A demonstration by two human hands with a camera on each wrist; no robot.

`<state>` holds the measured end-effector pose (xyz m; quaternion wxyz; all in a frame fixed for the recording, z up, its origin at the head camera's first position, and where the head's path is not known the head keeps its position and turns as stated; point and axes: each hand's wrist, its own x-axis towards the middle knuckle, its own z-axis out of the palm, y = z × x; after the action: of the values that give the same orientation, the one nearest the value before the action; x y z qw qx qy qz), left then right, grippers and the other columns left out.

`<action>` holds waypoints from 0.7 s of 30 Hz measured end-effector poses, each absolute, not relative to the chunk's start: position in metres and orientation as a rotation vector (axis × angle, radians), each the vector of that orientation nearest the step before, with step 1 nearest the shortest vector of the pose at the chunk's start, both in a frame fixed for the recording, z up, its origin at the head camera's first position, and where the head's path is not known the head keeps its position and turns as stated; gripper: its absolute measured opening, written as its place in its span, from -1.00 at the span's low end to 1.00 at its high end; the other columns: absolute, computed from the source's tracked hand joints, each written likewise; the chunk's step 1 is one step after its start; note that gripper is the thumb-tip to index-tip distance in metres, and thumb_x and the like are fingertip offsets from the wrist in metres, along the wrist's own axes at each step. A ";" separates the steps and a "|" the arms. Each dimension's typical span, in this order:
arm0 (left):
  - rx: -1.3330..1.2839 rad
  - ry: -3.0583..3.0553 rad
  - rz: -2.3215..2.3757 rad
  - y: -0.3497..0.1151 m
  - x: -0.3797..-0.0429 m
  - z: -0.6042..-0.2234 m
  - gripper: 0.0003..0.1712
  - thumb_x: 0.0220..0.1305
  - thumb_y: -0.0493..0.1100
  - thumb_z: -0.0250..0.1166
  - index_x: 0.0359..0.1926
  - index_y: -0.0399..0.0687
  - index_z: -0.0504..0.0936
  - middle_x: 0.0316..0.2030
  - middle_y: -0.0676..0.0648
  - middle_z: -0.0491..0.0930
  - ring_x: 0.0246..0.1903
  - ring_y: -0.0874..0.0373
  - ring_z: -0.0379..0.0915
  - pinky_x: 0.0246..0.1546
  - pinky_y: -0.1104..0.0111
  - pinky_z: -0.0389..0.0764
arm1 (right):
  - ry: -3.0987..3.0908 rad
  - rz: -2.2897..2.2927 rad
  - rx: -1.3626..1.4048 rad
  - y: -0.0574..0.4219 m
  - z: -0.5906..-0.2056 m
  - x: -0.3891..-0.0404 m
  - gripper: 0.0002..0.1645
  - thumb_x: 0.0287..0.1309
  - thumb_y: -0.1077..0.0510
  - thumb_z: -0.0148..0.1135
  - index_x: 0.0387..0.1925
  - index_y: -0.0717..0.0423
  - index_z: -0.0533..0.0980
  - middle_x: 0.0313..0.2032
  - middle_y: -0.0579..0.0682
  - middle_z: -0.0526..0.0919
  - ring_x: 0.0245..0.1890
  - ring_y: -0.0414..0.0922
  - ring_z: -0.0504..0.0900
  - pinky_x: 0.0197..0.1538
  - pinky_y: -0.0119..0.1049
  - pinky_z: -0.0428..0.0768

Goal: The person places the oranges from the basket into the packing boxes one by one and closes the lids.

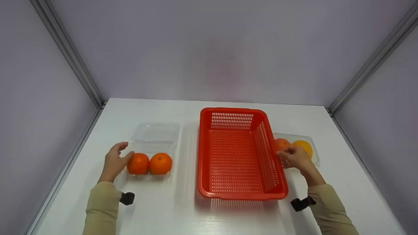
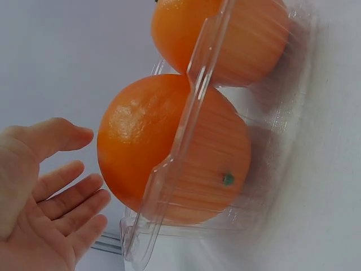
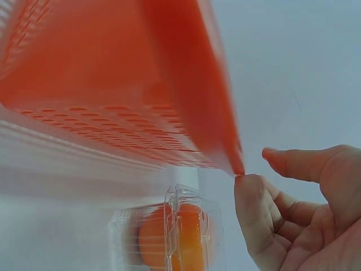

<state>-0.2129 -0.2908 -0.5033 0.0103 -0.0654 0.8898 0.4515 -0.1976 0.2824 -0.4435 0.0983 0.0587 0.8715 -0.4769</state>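
Note:
Two oranges sit side by side in a clear plastic clamshell box (image 1: 155,133), its lid folded back. My left hand (image 1: 115,162) is beside the left orange (image 1: 138,164), thumb and fingers spread apart; the right orange (image 1: 160,163) lies beyond it. In the left wrist view a small gap shows between the fingertips (image 2: 100,195) and that orange. At the right long side of a red perforated plastic basket (image 1: 204,153), my right hand (image 1: 294,157) has a fingertip at the rim (image 3: 240,169). Its thumb (image 3: 302,164) stands away from the rim, fingers loosely bent.
A second clear box (image 1: 315,153) lies right of the basket, partly hidden by it and my right hand. It holds a reddish-orange fruit (image 1: 281,143) and a yellow-orange fruit (image 1: 302,147). Pale walls (image 1: 222,49) enclose the white table (image 1: 156,209) at the back and sides.

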 end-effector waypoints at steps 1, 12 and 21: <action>-0.215 2.773 1.410 -0.292 -0.214 -0.504 -0.36 0.38 -0.16 0.12 0.37 -0.35 0.17 0.37 -0.38 0.22 0.39 -0.25 0.12 0.46 -0.04 0.17 | 2.583 -1.414 0.163 0.282 -0.443 -0.197 -0.71 0.29 0.10 0.17 -0.29 0.32 0.50 -0.59 -0.17 0.50 -0.57 -0.31 0.58 -0.39 -0.35 0.71; -0.295 2.661 1.476 -0.296 -0.224 -0.507 -0.39 0.42 -0.14 0.04 0.38 -0.33 0.16 0.37 -0.38 0.23 0.38 -0.23 0.15 0.47 0.01 0.18 | 2.639 -1.371 0.119 0.270 -0.442 -0.193 -0.74 0.28 0.14 0.19 -0.33 0.33 0.51 -0.60 -0.20 0.48 -0.59 -0.32 0.53 -0.47 -0.45 0.64; -0.360 2.536 1.562 -0.297 -0.233 -0.511 -0.36 0.47 -0.09 -0.06 0.42 -0.33 0.08 0.40 -0.38 0.16 0.40 -0.24 0.11 0.46 0.01 0.20 | 2.613 -1.371 0.022 0.241 -0.445 -0.188 -0.74 0.27 0.17 0.19 -0.29 0.38 0.50 -0.63 -0.17 0.42 -0.63 -0.30 0.43 -0.53 -0.48 0.50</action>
<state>-0.2333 -0.2965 -0.5109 0.0709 -0.1196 0.8432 0.5193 -0.1877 0.2410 -0.4454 0.0952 0.0074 0.8815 -0.4625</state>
